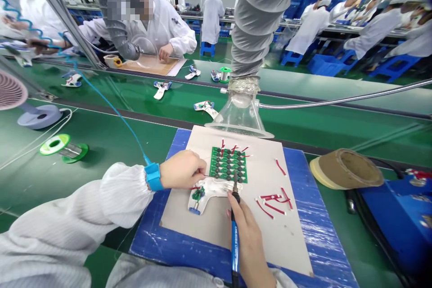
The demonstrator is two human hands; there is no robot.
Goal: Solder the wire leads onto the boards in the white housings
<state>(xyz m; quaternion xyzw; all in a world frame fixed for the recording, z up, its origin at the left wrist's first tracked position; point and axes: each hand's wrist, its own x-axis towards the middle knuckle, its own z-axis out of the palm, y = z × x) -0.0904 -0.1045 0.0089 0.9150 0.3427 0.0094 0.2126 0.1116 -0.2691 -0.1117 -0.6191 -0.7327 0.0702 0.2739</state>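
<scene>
My right hand (249, 234) is wrapped round a soldering iron (235, 238) with a blue and black handle. Its metal tip points away from me, over the near edge of a green circuit board panel (229, 162) dotted with round dark parts. My left hand (185, 169), wearing a blue wrist strap (154, 176), is closed in a pinch on a thin dark wire (209, 176) reaching toward the panel. Just below the panel lies an open white gun-shaped housing half (212, 187) with a small green board in its lower left end.
Short red wires (275, 198) lie on the beige sheet (209, 229) at right. A clear fume hood (239, 117) hangs beyond the panel. A tape roll (347, 168) and blue box (398, 220) stand right, a solder spool (64, 147) left. A co-worker (162, 27) sits opposite.
</scene>
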